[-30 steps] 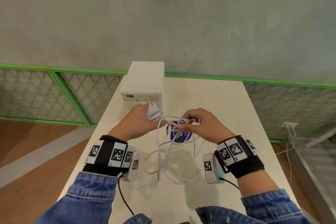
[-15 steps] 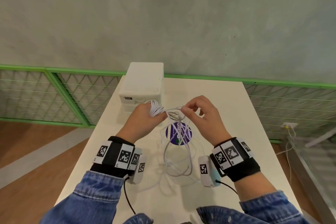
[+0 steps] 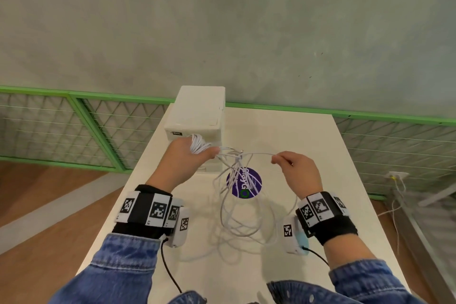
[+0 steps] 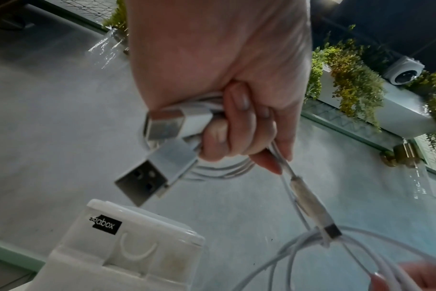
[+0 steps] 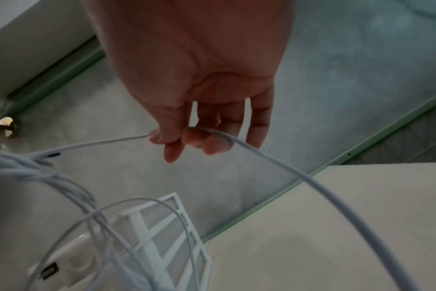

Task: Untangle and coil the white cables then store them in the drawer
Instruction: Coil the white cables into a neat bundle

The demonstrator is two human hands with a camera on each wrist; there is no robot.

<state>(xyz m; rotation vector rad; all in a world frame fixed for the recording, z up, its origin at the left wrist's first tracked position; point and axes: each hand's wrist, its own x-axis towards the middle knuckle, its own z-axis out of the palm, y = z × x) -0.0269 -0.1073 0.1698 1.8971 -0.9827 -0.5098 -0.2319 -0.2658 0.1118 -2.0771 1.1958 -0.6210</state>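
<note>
My left hand [image 3: 195,153] grips a coiled bundle of white cable [image 3: 197,143] just in front of the white drawer box [image 3: 197,116]. In the left wrist view the fingers [image 4: 236,126] curl round the coil, and two USB plugs [image 4: 147,181] stick out below. A knot of white cables [image 3: 238,157] hangs between my hands, with loose loops [image 3: 241,217] trailing onto the table. My right hand [image 3: 283,159] pinches one strand [image 5: 261,157] between thumb and fingertips [image 5: 194,137], held out to the right of the knot.
The white table [image 3: 308,242] carries a round purple sticker [image 3: 244,182] under the hanging cables. The drawer box stands at the table's far left corner. Green mesh railing [image 3: 74,126] runs behind, with wooden floor on the left and a wall socket with cables [image 3: 397,177] at the right.
My right hand has moved to the right, away from the left hand, drawing one strand out of the knot. The left hand still grips the coil by the drawer box.
</note>
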